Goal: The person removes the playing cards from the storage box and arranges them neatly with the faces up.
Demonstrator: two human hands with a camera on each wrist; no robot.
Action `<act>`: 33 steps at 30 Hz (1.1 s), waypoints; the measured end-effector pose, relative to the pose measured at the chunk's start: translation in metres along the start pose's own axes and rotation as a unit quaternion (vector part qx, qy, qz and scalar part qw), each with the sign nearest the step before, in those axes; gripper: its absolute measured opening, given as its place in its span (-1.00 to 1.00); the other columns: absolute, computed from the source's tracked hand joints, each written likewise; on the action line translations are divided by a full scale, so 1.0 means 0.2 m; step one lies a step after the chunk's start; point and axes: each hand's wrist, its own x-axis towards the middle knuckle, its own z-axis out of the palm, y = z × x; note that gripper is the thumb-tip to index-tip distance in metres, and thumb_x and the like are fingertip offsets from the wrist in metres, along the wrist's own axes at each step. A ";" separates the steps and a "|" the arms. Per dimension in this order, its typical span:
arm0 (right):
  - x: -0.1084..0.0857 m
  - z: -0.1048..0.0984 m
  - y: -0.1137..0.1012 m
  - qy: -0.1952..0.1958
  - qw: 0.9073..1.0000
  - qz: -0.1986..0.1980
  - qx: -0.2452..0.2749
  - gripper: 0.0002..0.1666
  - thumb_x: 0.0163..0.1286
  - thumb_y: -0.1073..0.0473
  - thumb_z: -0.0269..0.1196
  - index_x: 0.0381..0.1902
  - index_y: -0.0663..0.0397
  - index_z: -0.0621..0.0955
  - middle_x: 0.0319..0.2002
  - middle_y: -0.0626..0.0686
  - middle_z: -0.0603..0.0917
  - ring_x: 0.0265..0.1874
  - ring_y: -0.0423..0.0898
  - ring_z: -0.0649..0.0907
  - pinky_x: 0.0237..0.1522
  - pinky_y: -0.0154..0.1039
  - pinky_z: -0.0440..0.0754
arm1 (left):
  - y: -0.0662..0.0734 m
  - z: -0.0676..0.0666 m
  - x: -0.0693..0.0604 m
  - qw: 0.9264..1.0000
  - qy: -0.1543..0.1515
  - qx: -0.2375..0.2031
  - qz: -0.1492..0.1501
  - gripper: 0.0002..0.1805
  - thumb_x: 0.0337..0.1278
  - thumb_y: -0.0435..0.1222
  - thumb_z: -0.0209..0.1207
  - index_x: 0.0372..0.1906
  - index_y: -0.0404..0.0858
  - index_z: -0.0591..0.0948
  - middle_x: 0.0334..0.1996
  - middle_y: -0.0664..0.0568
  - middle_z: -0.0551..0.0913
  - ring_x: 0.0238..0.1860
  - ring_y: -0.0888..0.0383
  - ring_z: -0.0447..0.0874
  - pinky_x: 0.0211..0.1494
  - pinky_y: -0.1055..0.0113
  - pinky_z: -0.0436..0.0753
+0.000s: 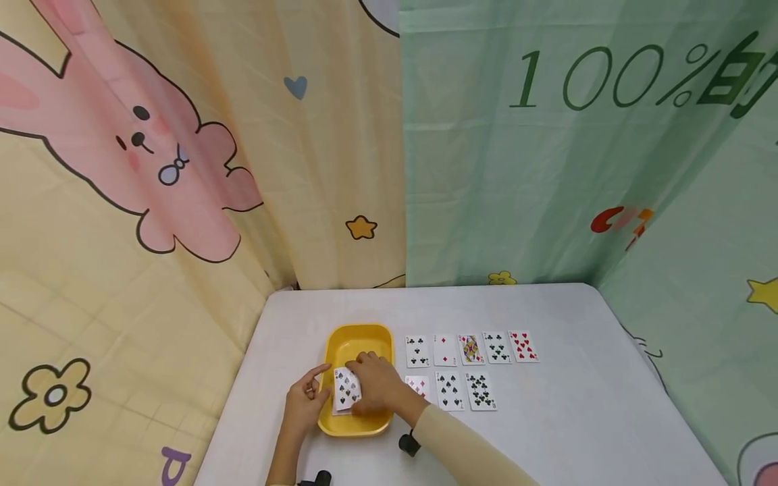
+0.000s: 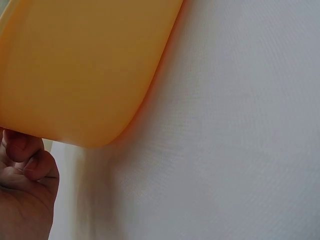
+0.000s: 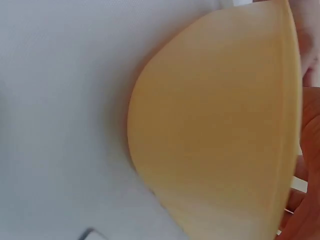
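Note:
A yellow plastic tray (image 1: 352, 426) stands on the white table. My left hand (image 1: 301, 405) grips the tray's left rim, with the thumb and index finger at the edge. In the left wrist view, curled fingers (image 2: 30, 157) show beside the tray wall (image 2: 85, 65). My right hand (image 1: 378, 385) reaches inside the tray and holds a spade playing card (image 1: 347, 389) at its right edge. Another card's edge shows beneath it. In the right wrist view, the tray wall (image 3: 215, 115) hides most of the right hand (image 3: 311, 170) and the cards.
Right of the tray, several face-up cards form a back row, including a queen (image 1: 471, 349) and a heart card (image 1: 523, 346). Three cards lie in front: a partly covered diamond card (image 1: 417, 385), a spade card (image 1: 450, 391) and a club card (image 1: 481, 391). Printed curtains (image 1: 340, 148) enclose the table.

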 end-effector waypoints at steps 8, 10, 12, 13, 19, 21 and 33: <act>-0.09 -0.12 0.11 0.037 0.999 -0.009 -0.010 0.06 0.00 -0.33 0.54 0.41 -0.06 0.48 0.25 -0.07 0.57 0.16 -0.12 0.55 0.29 -0.19 0.55 | 0.02 0.00 -0.01 1.000 0.000 0.014 -0.014 -0.51 0.18 -0.47 0.34 0.19 -0.02 0.69 -0.46 0.06 0.36 -0.61 0.31 0.22 -0.57 0.51 0.29; -0.12 -0.15 0.14 0.045 0.999 -0.006 -0.002 0.04 0.01 -0.33 0.54 0.40 -0.07 0.49 0.26 -0.08 0.57 0.19 -0.12 0.55 0.30 -0.17 0.55 | 0.02 -0.01 0.00 1.000 0.000 0.016 -0.012 -0.51 0.19 -0.47 0.33 0.20 -0.03 0.69 -0.44 0.06 0.37 -0.60 0.31 0.22 -0.56 0.51 0.30; -0.15 -0.19 0.17 0.052 0.999 -0.003 0.007 0.04 0.00 -0.32 0.55 0.40 -0.09 0.50 0.27 -0.09 0.57 0.21 -0.11 0.54 0.32 -0.15 0.55 | 0.02 -0.01 0.00 1.000 0.001 0.016 -0.009 -0.50 0.18 -0.48 0.32 0.20 -0.04 0.69 -0.43 0.04 0.37 -0.59 0.31 0.23 -0.56 0.51 0.30; -0.16 -0.20 0.18 0.056 0.998 -0.001 0.012 0.03 -0.01 -0.31 0.55 0.39 -0.09 0.50 0.28 -0.09 0.57 0.22 -0.11 0.54 0.33 -0.13 0.54 | 0.02 -0.01 0.00 1.000 0.002 0.015 -0.007 -0.50 0.18 -0.49 0.32 0.20 -0.05 0.69 -0.43 0.04 0.37 -0.59 0.32 0.22 -0.56 0.51 0.29; -0.27 -0.27 0.29 0.079 0.996 0.014 0.042 0.04 -0.05 -0.28 0.58 0.39 -0.10 0.52 0.29 -0.06 0.56 0.25 -0.07 0.53 0.35 -0.06 0.53 | 0.00 0.00 0.00 1.000 0.004 0.006 -0.003 -0.48 0.14 -0.51 0.32 0.20 -0.06 0.69 -0.45 0.07 0.35 -0.64 0.36 0.15 -0.61 0.52 0.25; -0.31 -0.29 0.34 0.084 0.995 0.018 0.045 0.05 -0.04 -0.29 0.58 0.40 -0.10 0.51 0.29 -0.07 0.56 0.26 -0.07 0.52 0.35 -0.04 0.53 | 0.00 0.00 0.00 1.000 0.003 0.005 -0.005 -0.48 0.14 -0.51 0.32 0.19 -0.04 0.69 -0.45 0.07 0.34 -0.64 0.35 0.15 -0.61 0.51 0.25; -0.55 -0.39 0.65 0.120 0.990 0.062 0.043 0.03 -0.09 -0.19 0.62 0.36 -0.03 0.55 0.28 0.01 0.59 0.29 0.05 0.54 0.31 0.10 0.54 | 0.01 0.01 0.00 1.000 0.007 0.015 -0.007 -0.46 0.12 -0.53 0.31 0.20 -0.05 0.69 -0.44 0.06 0.35 -0.61 0.36 0.18 -0.59 0.50 0.27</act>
